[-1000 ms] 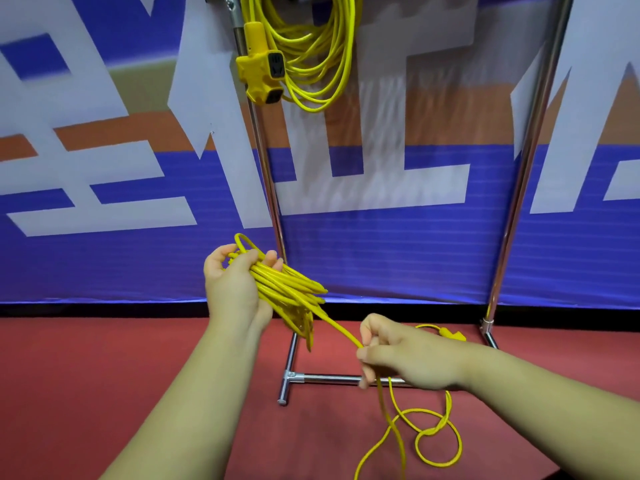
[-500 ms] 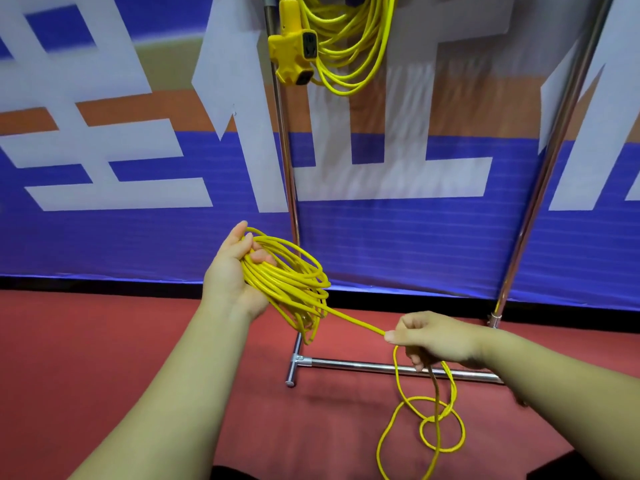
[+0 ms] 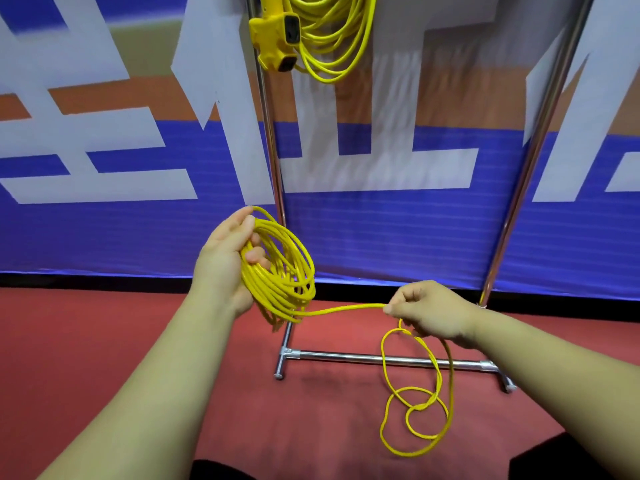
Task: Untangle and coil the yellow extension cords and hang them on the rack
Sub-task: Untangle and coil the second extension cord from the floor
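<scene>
- Left hand [image 3: 227, 258], centre of frame: fingers curled through a coil [image 3: 277, 299] of yellow extension cord, thumb lying over the top of the loops; coil held roughly upright, in front of the rack's left post
- Right hand [image 3: 431, 313], right of centre and a little lower: thumb and forefinger pinch the same cord, remaining fingers curled under
- One strand [image 3: 343, 309] runs nearly level between the hands, from the bottom of the coil to the right-hand pinch
- Below the right hand the loose tail [image 3: 420, 406] drops to the red floor [image 3: 104, 341] in several loops that cross each other, lower right of frame; knotted or merely overlapping, cannot tell
- Rack: chrome tubing, two uprights joined by a base crossbar [image 3: 346, 357], standing on the floor behind the hands
- Top centre: a second coiled cord [image 3: 327, 72] hangs just right of the left post, its yellow socket block [image 3: 272, 32] dangling on the coil's left
- Background: blue, white and orange banner [image 3: 381, 230]
</scene>
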A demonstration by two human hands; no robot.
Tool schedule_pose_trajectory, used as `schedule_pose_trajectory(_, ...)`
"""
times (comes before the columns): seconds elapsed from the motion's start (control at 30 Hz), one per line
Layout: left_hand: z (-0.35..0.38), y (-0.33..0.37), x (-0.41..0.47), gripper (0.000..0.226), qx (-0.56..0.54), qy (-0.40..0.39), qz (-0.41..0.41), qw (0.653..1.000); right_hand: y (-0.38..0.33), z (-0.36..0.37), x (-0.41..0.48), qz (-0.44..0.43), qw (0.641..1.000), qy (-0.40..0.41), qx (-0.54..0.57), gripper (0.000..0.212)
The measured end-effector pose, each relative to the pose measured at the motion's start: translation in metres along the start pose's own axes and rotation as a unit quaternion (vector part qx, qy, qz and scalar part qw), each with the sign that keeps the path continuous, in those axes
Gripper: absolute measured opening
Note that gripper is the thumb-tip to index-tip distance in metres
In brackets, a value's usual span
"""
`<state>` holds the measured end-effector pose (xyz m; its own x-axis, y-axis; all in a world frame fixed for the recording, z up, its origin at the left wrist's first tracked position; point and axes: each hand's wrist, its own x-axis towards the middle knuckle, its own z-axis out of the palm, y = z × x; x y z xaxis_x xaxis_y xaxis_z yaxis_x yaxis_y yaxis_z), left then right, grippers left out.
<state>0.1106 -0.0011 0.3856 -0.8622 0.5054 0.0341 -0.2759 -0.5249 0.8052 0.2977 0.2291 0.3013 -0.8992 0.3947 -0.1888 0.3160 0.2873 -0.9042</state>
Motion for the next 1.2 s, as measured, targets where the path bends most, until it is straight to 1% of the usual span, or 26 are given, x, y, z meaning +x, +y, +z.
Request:
schedule_pose_trajectory(0.1,0.013,-0.015,-0.007,0.024,0.109,-0.019,0.031,0.993,-0.014,0.003,-0.004,0.011,0.999,0.026,0.043,0.019)
schedule_pose_trajectory(0.17,0.018,-0.026,-0.01,0.024,0.152,-0.028,0.035,0.987,-0.024,0.005,-0.008,0.015,0.995,0.013,0.101,0.013)
schedule_pose_trajectory(0.23,0.019,-0.037,-0.011,0.024,0.186,-0.045,0.03,0.981,-0.031,0.004,-0.012,0.002,0.991,-0.019,0.136,0.013)
schedule_pose_trajectory(0.3,0.016,-0.049,-0.01,0.022,0.232,-0.064,0.019,0.97,-0.033,0.001,-0.018,-0.019,0.995,-0.056,0.081,0.011)
schedule_pose_trajectory(0.37,0.009,-0.063,-0.009,0.02,0.297,-0.097,0.006,0.95,-0.031,-0.002,-0.022,-0.028,0.997,-0.073,0.004,0.01)
schedule_pose_trajectory(0.43,0.004,-0.077,-0.008,0.021,0.362,-0.137,-0.021,0.922,-0.03,-0.005,-0.022,-0.03,0.998,-0.05,-0.035,0.008)
schedule_pose_trajectory(0.53,0.001,-0.092,-0.01,0.021,0.421,-0.178,-0.072,0.887,-0.028,-0.012,-0.019,-0.03,0.999,0.012,-0.01,0.006)
schedule_pose_trajectory(0.63,0.005,-0.105,-0.011,0.019,0.43,-0.215,-0.111,0.87,-0.024,-0.023,-0.019,-0.013,0.998,0.041,0.05,0.01)
schedule_pose_trajectory(0.7,0.011,-0.111,-0.012,0.019,0.428,-0.212,-0.128,0.869,-0.021,-0.03,-0.019,-0.006,0.996,0.043,0.073,0.017)
schedule_pose_trajectory(0.83,0.028,-0.122,-0.02,0.02,0.392,-0.232,-0.158,0.876,-0.016,-0.04,-0.017,-0.016,0.995,0.031,0.096,0.015)
schedule_pose_trajectory(0.93,0.036,-0.131,-0.021,0.021,0.393,-0.246,-0.155,0.872,-0.015,-0.045,-0.017,-0.033,0.994,0.023,0.105,0.014)
schedule_pose_trajectory(1.0,0.041,-0.137,-0.021,0.021,0.395,-0.242,-0.149,0.874,-0.015,-0.049,-0.018,-0.039,0.993,0.019,0.114,0.013)
schedule_pose_trajectory(1.13,0.048,-0.144,-0.018,0.016,0.373,-0.213,-0.139,0.893,-0.012,-0.058,-0.017,-0.043,0.993,0.023,0.11,0.012)
schedule_pose_trajectory(1.2,0.05,-0.146,-0.014,0.019,0.372,-0.195,-0.123,0.899,-0.012,-0.062,-0.019,-0.051,0.994,0.018,0.094,0.012)
